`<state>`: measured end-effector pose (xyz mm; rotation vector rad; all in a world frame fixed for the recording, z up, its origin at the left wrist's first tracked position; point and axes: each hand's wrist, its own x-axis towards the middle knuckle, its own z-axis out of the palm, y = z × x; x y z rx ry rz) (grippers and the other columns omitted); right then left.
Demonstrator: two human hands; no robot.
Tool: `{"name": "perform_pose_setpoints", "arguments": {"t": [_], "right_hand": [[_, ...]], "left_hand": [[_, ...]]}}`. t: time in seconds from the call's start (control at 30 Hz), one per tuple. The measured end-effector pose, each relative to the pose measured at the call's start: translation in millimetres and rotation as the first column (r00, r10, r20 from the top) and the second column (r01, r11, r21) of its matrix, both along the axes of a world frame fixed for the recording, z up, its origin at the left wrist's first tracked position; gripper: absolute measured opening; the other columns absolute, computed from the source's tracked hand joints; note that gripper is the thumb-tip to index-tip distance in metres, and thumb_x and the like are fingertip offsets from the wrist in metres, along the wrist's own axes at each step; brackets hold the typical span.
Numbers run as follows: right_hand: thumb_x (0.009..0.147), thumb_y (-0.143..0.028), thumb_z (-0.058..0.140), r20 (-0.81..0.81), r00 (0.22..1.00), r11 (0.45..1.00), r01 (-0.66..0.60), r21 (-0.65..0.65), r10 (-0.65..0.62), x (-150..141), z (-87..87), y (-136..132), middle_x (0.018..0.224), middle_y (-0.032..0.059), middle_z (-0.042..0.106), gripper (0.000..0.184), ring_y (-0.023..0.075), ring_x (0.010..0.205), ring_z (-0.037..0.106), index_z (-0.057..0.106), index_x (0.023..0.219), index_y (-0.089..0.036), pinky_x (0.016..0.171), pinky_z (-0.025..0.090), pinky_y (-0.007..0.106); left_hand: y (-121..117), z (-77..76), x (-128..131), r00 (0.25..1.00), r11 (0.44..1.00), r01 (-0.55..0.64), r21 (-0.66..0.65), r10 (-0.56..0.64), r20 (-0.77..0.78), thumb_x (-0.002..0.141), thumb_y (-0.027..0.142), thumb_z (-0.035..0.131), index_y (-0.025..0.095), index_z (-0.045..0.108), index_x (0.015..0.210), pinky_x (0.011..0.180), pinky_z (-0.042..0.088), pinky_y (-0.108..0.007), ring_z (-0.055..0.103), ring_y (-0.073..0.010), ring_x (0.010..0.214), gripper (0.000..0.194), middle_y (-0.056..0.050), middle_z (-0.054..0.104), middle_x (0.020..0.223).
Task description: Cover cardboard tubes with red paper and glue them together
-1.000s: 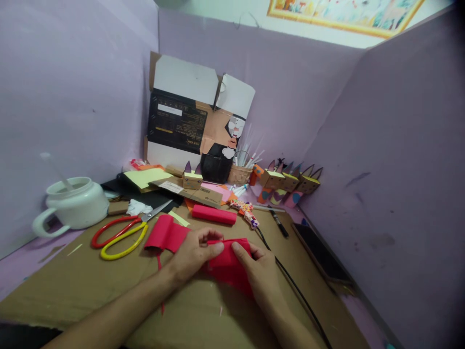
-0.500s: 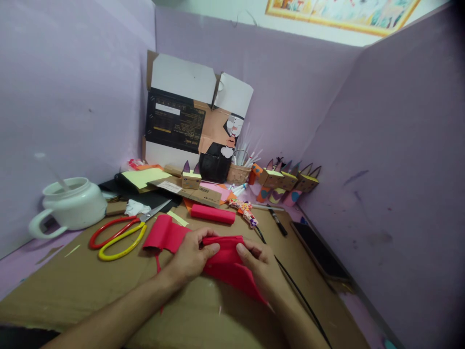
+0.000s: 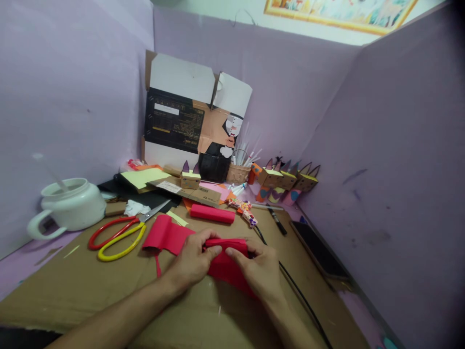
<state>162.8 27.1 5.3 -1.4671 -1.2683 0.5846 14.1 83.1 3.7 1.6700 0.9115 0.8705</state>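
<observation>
Both my hands grip a folded sheet of red paper [image 3: 229, 265] above the cardboard work surface. My left hand [image 3: 198, 257] is closed on its left end, thumb in front and fingers behind. My right hand [image 3: 259, 271] pinches the right part, its thumb pressed on the front face; its fingertips are hidden behind. The lower part of the sheet hangs down toward me. Beside my left hand lies another piece of red paper [image 3: 163, 235], partly curled, with a thin red strip [image 3: 158, 266] below it. Just beyond my hands rests a red paper roll [image 3: 212, 214].
Large scissors [image 3: 121, 238] with red and yellow handles lie at left, near a white pot [image 3: 74, 203]. A patterned glue gun [image 3: 244, 209] trails a black cable [image 3: 301, 293] past my right hand. A marker [image 3: 276, 220] and a dark tablet-like slab [image 3: 319, 249] are at right.
My right thumb has slid left along the paper, closer to my left thumb. The hanging part of the sheet is now more covered by my right hand.
</observation>
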Motion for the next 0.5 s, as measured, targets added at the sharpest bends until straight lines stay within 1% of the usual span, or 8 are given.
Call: {"name": "perform_pose_setpoints", "arguments": {"t": [0.1, 0.17, 0.2, 0.27, 0.33, 0.37, 0.43, 0.5], "right_hand": [[0.062, -0.027, 0.072, -0.068, 0.995, 0.997, 0.065, -0.037, -0.068, -0.8, -2.1, 0.6, 0.074, 0.007, 0.071, 0.011, 0.023, 0.069, 0.065, 0.068, 0.062, -0.017, 0.063, 0.05, 0.032], [0.058, -0.027, 0.075, -0.113, 0.987, 0.993, 0.11, -0.033, -0.113, -0.9, -1.8, 1.6, 0.076, 0.0078, 0.07, 0.017, 0.0225, 0.069, 0.065, 0.061, 0.054, -0.017, 0.063, 0.05, 0.031], [0.056, -0.027, 0.076, -0.152, 0.98, 0.992, 0.124, -0.02, -0.125, -0.2, -1.4, 2.2, 0.081, 0.008, 0.07, 0.021, 0.0212, 0.067, 0.065, 0.057, 0.055, -0.018, 0.062, 0.051, 0.031], [0.052, -0.027, 0.078, -0.288, 0.948, 0.989, 0.148, 0.027, -0.134, 2.9, -0.2, 3.7, 0.094, 0.0074, 0.068, 0.031, 0.0166, 0.06, 0.063, 0.05, 0.061, -0.02, 0.057, 0.052, 0.03], [0.049, -0.027, 0.081, -0.442, 0.894, 0.987, 0.131, 0.094, -0.077, 6.9, 1.0, 4.6, 0.105, 0.0063, 0.064, 0.042, 0.0136, 0.058, 0.063, 0.045, 0.07, -0.022, 0.056, 0.053, 0.029], [0.048, -0.026, 0.082, -0.486, 0.874, 0.989, 0.076, 0.126, -0.005, 8.5, 1.6, 4.6, 0.109, 0.0063, 0.063, 0.046, 0.0146, 0.064, 0.064, 0.047, 0.076, -0.023, 0.061, 0.055, 0.03], [0.047, -0.027, 0.085, -0.505, 0.841, 0.976, -0.117, 0.182, 0.195, 9.6, 2.8, 3.0, 0.118, 0.0078, 0.059, 0.058, 0.0204, 0.088, 0.065, 0.053, 0.095, -0.024, 0.077, 0.054, 0.034], [0.05, -0.029, 0.084, -0.476, 0.795, 0.926, -0.326, 0.188, 0.377, 7.5, 4.0, -0.5, 0.127, 0.0086, 0.054, 0.072, 0.0249, 0.11, 0.056, 0.052, 0.114, -0.025, 0.09, 0.048, 0.037]], "left_hand": [[-0.8, -0.1, 0.0, 1.0, 1.0, 0.0, -0.003, 0.0, 0.015, 0.071, 0.022, 0.059, 0.018, 0.062, 0.08, 0.062, 0.04, -0.026, 0.054, -0.0166, 0.07, 0.011, 0.001, 0.062, 0.073], [-0.2, 0.3, -0.1, 0.999, 1.0, -0.001, -0.026, 0.002, 0.042, 0.071, 0.022, 0.06, 0.018, 0.062, 0.08, 0.062, 0.04, -0.025, 0.054, -0.0164, 0.069, 0.01, 0.001, 0.063, 0.073], [0.5, 0.8, -0.3, 0.998, 0.999, -0.007, -0.043, 0.009, 0.061, 0.07, 0.022, 0.061, 0.017, 0.062, 0.079, 0.061, 0.04, -0.025, 0.054, -0.0164, 0.069, 0.01, 0.0, 0.063, 0.073], [2.8, 2.2, -1.4, 0.993, 0.995, -0.014, -0.095, 0.025, 0.112, 0.07, 0.024, 0.062, 0.017, 0.061, 0.081, 0.062, 0.042, -0.025, 0.055, -0.0165, 0.07, 0.014, 0.0, 0.063, 0.075], [5.0, 4.2, -2.8, 0.983, 0.986, 0.003, -0.168, 0.028, 0.182, 0.071, 0.03, 0.062, 0.016, 0.057, 0.088, 0.062, 0.045, -0.027, 0.058, -0.0167, 0.069, 0.022, -0.002, 0.064, 0.08], [5.7, 5.3, -3.5, 0.976, 0.978, 0.025, -0.206, 0.02, 0.217, 0.071, 0.033, 0.062, 0.016, 0.055, 0.092, 0.063, 0.046, -0.028, 0.059, -0.0167, 0.068, 0.028, -0.003, 0.064, 0.082], [5.5, 7.4, -4.3, 0.96, 0.958, 0.101, -0.268, -0.023, 0.28, 0.07, 0.038, 0.063, 0.015, 0.052, 0.099, 0.063, 0.049, -0.03, 0.061, -0.0172, 0.066, 0.038, -0.006, 0.065, 0.086], [3.5, 8.9, -4.5, 0.924, 0.912, 0.23, -0.34, -0.095, 0.369, 0.068, 0.037, 0.069, 0.014, 0.054, 0.101, 0.064, 0.05, -0.029, 0.064, -0.0185, 0.071, 0.043, -0.008, 0.066, 0.089]]}}
